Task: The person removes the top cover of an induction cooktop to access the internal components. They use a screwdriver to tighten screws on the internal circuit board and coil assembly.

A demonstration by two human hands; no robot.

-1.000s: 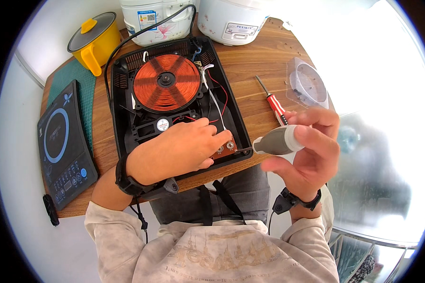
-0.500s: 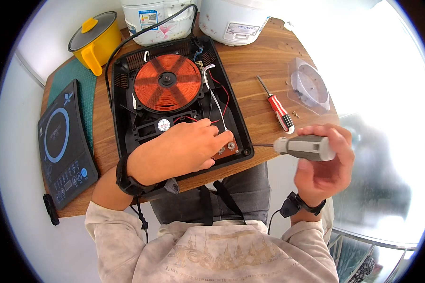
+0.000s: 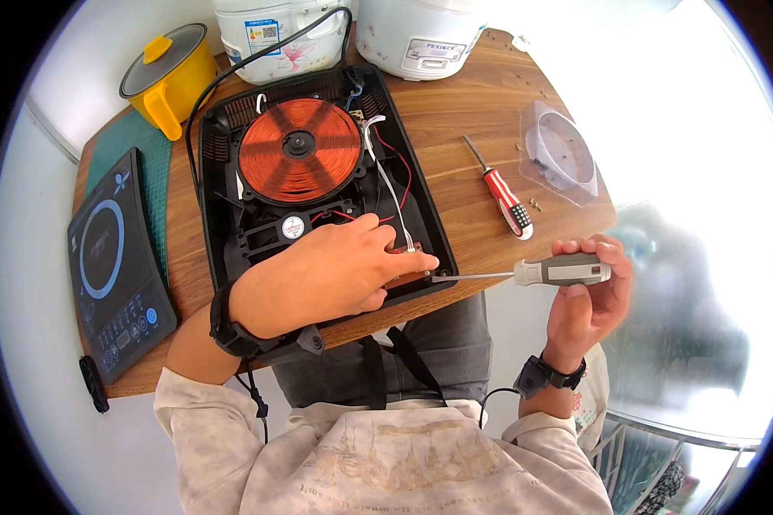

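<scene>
An opened induction cooker base (image 3: 223, 215) lies on the wooden table, its copper coil (image 3: 299, 150) exposed. My left hand (image 3: 326, 270) rests inside its near right corner, fingers pressing a small brown circuit board (image 3: 408, 276). My right hand (image 3: 588, 296) grips a grey-handled screwdriver (image 3: 563, 270) held sideways just off the table edge. Its metal shaft points left and the tip reaches the board beside my left fingertips.
A red-handled screwdriver (image 3: 507, 197) and loose screws (image 3: 534, 204) lie right of the cooker, near a clear plastic container (image 3: 563, 154). The cooker's black glass top panel (image 3: 112, 266) lies at left on a green mat (image 3: 137, 146). A yellow pot (image 3: 167, 81) and two white rice cookers (image 3: 421, 34) stand behind.
My right hand turned the grey screwdriver from pointing toward me to lying sideways and moved its tip left to the circuit board. My left hand stayed on the cooker.
</scene>
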